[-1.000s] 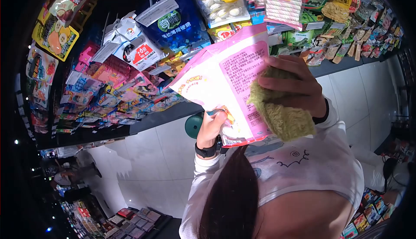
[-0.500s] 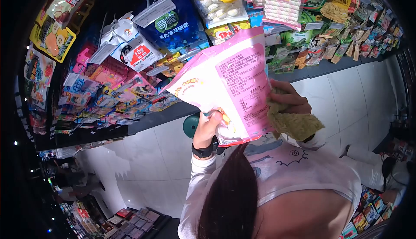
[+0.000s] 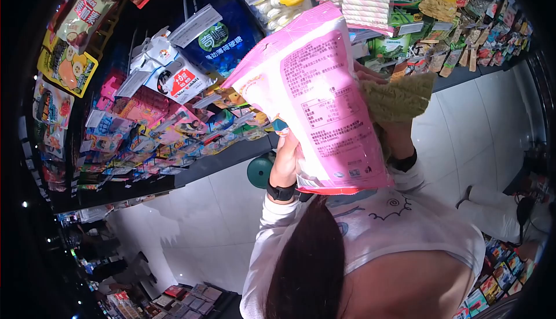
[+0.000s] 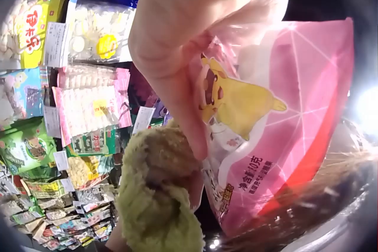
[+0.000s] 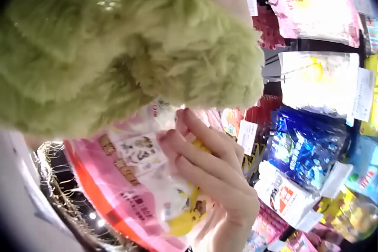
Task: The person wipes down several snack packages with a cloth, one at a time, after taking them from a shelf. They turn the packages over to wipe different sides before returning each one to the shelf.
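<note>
A pink and white snack bag [image 3: 330,105] is held up with its printed back toward the head camera. The left hand [image 3: 285,165] grips its lower left side, thumb on the back; in the right wrist view that hand's fingers [image 5: 201,163] lie across the front. A green fluffy item [image 3: 399,99] hangs beside the bag's right edge, with the right hand [image 3: 370,74] holding it; most of that hand is hidden by the bag and fluff. The left wrist view shows the fluffy item [image 4: 156,193] close to the left hand [image 4: 183,51].
Racks of hanging snack packets [image 3: 179,76] run across the top and left. A green round object [image 3: 262,170] stands on the tiled floor [image 3: 197,226]. Another person in white [image 3: 492,212] is at the right, and boxed goods [image 3: 185,299] sit at the lower left.
The bag has risen and turned, showing more of its printed back. The right hand and fluffy item dropped slightly, then moved up beside the bag's right edge, the hand passing partly behind it.
</note>
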### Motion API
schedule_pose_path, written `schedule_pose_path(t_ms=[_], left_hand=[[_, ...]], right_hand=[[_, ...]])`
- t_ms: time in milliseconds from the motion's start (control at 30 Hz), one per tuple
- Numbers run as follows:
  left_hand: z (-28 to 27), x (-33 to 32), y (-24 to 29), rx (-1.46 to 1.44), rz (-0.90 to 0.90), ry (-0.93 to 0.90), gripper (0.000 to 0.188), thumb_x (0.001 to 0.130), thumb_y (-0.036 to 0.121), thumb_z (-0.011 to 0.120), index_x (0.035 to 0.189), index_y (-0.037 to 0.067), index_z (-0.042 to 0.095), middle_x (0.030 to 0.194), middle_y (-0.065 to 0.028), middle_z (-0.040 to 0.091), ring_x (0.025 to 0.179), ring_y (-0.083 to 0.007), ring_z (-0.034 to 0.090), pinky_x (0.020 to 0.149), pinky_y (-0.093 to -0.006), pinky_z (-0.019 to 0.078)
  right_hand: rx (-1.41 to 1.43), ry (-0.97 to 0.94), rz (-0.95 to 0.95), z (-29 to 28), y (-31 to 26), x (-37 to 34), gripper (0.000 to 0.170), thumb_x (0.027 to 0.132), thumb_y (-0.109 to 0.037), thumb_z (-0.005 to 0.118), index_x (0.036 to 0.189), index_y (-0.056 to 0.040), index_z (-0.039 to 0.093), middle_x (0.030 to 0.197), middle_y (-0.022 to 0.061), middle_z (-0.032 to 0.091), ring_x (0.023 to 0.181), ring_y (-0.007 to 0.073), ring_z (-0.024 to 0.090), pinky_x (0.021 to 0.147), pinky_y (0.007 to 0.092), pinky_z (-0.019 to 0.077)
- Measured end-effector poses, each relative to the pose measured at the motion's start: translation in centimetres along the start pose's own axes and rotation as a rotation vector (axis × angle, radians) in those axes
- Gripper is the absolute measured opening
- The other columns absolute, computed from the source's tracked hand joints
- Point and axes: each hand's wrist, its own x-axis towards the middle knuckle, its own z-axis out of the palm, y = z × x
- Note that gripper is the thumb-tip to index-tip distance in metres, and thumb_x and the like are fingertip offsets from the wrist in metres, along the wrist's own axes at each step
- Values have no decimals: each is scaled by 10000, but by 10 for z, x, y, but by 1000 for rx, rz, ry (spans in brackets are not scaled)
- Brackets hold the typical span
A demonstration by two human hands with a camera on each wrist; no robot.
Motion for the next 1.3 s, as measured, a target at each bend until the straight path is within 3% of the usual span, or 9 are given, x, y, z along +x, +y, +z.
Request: schedule_pose_path(t_ms=[100,133,333,633,733,833,933,1033,1300], left_hand=[[1,3,-1,-55,-24,-18,504,942,301,486,1327,11,340,1235,-111,519,1069,-182,558,892,-329,469],[1,4,-2,-71,-35,-19,507,941,301,489,1328,11,337,1236,-111,518,1070,-184,558,894,-329,469],[10,5,0,-87,-27,22,519,939,320,490,1331,20,331,1227,-102,525,1063,-179,561,892,-325,468],[29,11,6,50,4,158,515,938,366,482,1305,21,371,1198,-88,542,1028,-167,570,876,-306,468],[32,15,8,95,-3,185,513,942,384,465,1292,16,389,1185,-87,552,1028,-164,570,871,-303,468],[33,16,8,100,-12,226,520,946,402,446,1285,10,398,1183,-91,557,1031,-163,570,869,-305,468],[36,18,8,71,-8,223,524,950,408,433,1285,7,399,1189,-97,556,1032,-164,570,867,-308,469],[35,20,9,67,-9,193,528,953,411,423,1289,4,395,1192,-102,555,1034,-166,570,869,-311,468],[34,23,13,125,-29,189,538,955,424,411,1281,-4,412,1187,-109,560,1041,-168,567,882,-317,458]], right_hand=[[-217,90,178,1,-11,4,375,792,33,587,1161,53,522,1131,108,597,969,152,599,807,253,487],[-241,69,-28,-2,-1,11,320,796,54,575,1116,38,560,1040,77,634,881,121,613,718,222,493],[-220,180,58,11,-6,14,226,800,10,609,1024,20,636,938,51,669,828,79,592,712,236,464],[-102,205,59,2,4,-3,318,762,42,636,1077,49,596,1067,115,637,944,154,608,808,265,483],[21,158,47,9,-8,3,389,753,22,656,1128,59,561,1180,169,571,1053,194,569,886,297,464],[-108,-31,55,-5,-8,-2,438,811,-82,613,1224,16,502,1298,167,466,1232,243,425,1023,370,355],[-100,-40,82,-7,-12,-11,405,835,-142,589,1209,-3,521,1290,166,468,1230,255,422,1009,386,358],[-207,-96,-64,-15,-9,-15,342,819,-139,627,1116,23,576,1224,172,533,1185,280,461,976,401,389],[90,-109,32,-28,-7,-22,336,864,-281,582,1061,-11,613,1105,98,619,1152,268,463,954,403,391]])
